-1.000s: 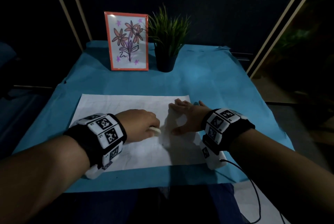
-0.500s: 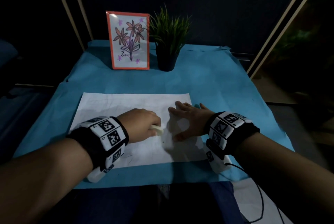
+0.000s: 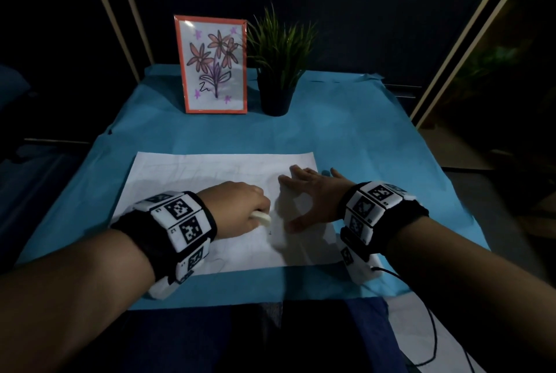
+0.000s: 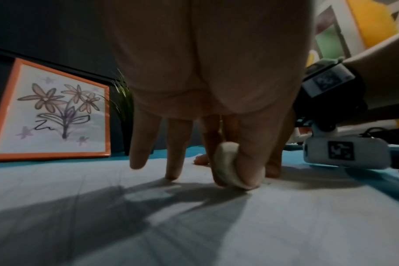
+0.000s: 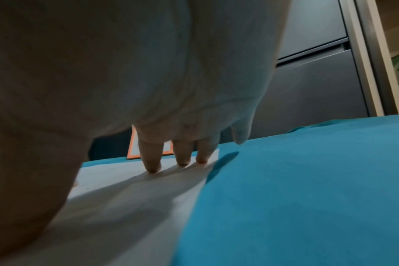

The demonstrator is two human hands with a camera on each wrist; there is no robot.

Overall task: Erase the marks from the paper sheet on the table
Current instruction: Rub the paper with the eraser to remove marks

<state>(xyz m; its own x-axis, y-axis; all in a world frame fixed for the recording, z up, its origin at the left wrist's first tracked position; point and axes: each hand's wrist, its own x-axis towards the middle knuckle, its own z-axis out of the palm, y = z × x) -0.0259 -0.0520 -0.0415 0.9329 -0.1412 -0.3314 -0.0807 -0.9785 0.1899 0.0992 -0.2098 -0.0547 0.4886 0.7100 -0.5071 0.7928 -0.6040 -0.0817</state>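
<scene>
A white paper sheet with faint pencil lines lies on the blue table cover. My left hand pinches a small white eraser between thumb and fingers and presses its edge on the sheet; the left wrist view shows the eraser touching the paper. A small dark mark sits just right of the eraser. My right hand lies spread flat on the sheet's right part, fingertips pressing the paper near its right edge.
A framed flower drawing with an orange border and a potted green plant stand at the back of the table. A black cable trails from my right wristband off the near edge. Dark cabinets stand behind.
The left hand with the eraser has shifted slightly over the sheet between frames, rubbing in place. The right hand stays spread on the paper's right part.
</scene>
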